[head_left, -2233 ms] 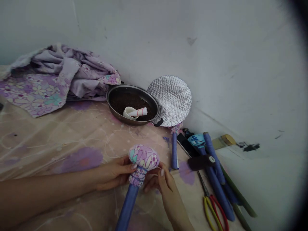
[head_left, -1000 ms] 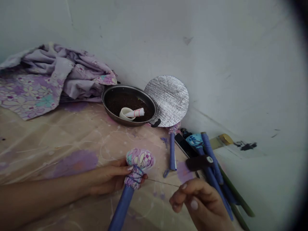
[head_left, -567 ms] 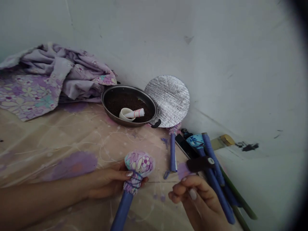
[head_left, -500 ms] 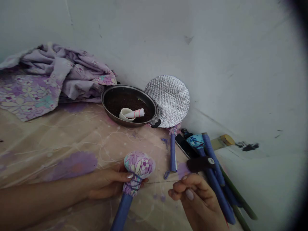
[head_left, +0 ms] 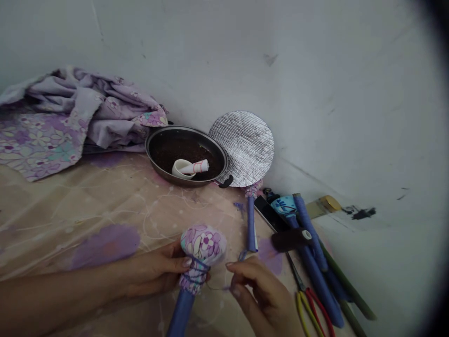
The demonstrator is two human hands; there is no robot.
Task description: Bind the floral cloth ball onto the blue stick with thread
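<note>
My left hand [head_left: 154, 271] grips the neck of a stick [head_left: 180, 313] wrapped in blue, just under its padded floral cloth head [head_left: 203, 242]. Dark thread [head_left: 196, 277] is wound round the gathered cloth below the head. My right hand [head_left: 261, 299] sits just right of the neck, fingers pinched on the slack end of that thread. Both hands rest low over the patterned sheet [head_left: 87, 210].
A dark pan [head_left: 185, 154] with a white cup and a paper roll stands by the wall, a round silver foil fan [head_left: 242, 147] beside it. Crumpled floral cloth [head_left: 70, 121] lies at the back left. Blue-wrapped sticks [head_left: 312, 252], green sticks and scissors [head_left: 312, 304] lie at the right.
My right hand had drawn the thread out taut to the right; now it has come back in close to the neck and the thread hangs slack. The left hand kept its grip.
</note>
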